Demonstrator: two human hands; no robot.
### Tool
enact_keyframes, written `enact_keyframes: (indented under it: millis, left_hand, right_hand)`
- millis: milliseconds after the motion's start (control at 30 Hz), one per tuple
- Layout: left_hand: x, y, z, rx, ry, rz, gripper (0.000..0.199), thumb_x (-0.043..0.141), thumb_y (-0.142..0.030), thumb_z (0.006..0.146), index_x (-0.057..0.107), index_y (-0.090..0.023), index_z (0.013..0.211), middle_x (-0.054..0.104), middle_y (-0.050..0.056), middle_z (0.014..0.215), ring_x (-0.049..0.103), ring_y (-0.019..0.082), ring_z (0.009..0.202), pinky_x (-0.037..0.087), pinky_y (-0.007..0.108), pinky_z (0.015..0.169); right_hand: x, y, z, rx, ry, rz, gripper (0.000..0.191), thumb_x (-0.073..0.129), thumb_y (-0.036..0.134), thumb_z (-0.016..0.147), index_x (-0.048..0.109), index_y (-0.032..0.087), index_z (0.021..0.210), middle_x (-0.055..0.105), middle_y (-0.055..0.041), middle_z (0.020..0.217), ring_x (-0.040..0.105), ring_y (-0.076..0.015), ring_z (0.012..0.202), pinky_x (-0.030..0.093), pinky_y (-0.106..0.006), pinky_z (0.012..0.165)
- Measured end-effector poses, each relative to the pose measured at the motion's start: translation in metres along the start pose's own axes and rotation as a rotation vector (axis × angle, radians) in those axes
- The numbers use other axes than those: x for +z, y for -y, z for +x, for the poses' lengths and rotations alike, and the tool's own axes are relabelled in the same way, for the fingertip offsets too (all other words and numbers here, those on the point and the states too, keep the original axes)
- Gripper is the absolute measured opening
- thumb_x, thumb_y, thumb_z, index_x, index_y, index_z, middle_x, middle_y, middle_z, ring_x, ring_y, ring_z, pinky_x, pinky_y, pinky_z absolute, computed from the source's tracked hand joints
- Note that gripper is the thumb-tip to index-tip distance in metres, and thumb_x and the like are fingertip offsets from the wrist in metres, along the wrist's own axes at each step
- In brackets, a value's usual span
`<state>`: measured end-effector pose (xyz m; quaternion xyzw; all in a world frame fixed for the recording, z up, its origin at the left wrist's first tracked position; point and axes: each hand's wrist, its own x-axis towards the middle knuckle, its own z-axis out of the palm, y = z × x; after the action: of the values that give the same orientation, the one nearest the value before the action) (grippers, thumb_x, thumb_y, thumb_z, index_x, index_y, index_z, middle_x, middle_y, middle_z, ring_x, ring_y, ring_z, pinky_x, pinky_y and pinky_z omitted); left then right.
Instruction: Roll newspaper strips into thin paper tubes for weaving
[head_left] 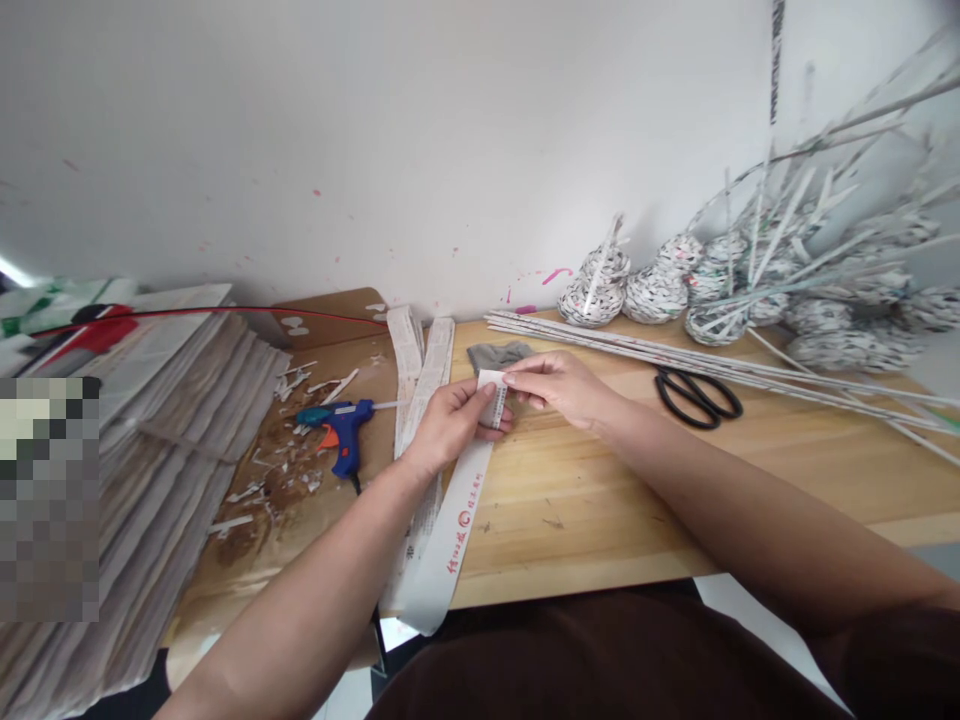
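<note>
A long white paper strip [459,520] with red print runs from my hands down over the front edge of the table. My left hand [457,425] grips it near its far end, thumb on top and fingers beneath. My right hand [559,385] pinches the upper right corner of that end between thumb and fingertips. Just behind the hands lies a crumpled grey cloth [496,354]. More printed newspaper strips [433,365] lie under and beyond my left forearm.
A blue glue gun [347,435] lies among paper scraps on brown cardboard [300,520]. Stacked newspapers [187,470] stand at the left. On the right are black-handled scissors [697,398], long rolled paper sticks [652,345] and several woven paper gourd shapes [596,285] along the wall.
</note>
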<state>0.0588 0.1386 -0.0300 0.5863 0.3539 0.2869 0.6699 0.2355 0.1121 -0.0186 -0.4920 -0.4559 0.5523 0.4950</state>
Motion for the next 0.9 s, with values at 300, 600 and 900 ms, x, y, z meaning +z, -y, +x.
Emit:
enact_keyframes:
  millis: [300,600,900]
  left_hand:
    - [0.001,0.000,-0.001,-0.001,0.009,0.020,0.045,0.062,-0.053,0.082,0.066,-0.012,0.099,0.072,0.010,0.079,0.070,0.018,0.068,0.058,0.030,0.062]
    - [0.003,-0.002,-0.003,-0.014,0.008,0.050,0.043,0.064,-0.052,0.080,0.065,-0.012,0.095,0.071,0.009,0.077,0.069,0.018,0.070,0.058,0.030,0.064]
    - [0.000,-0.001,0.000,-0.020,0.025,-0.026,0.039,0.066,-0.048,0.079,0.064,-0.012,0.094,0.071,0.008,0.076,0.070,0.018,0.070,0.058,0.030,0.064]
  right_hand:
    - [0.004,-0.005,0.002,0.020,-0.056,0.039,0.029,0.082,0.034,0.059,0.072,0.011,0.074,0.058,-0.0014,0.058,0.045,-0.0073,0.049,0.024,-0.020,0.039]
    - [0.005,-0.013,0.003,-0.048,-0.116,-0.054,0.035,0.082,0.044,0.060,0.066,0.014,0.067,0.053,0.0028,0.055,0.038,-0.0055,0.046,0.027,-0.022,0.043]
    - [-0.001,-0.007,0.004,-0.107,-0.058,-0.118,0.054,0.058,0.066,0.077,0.067,0.013,0.077,0.060,-0.0039,0.068,0.049,-0.0095,0.052,0.031,-0.022,0.043]
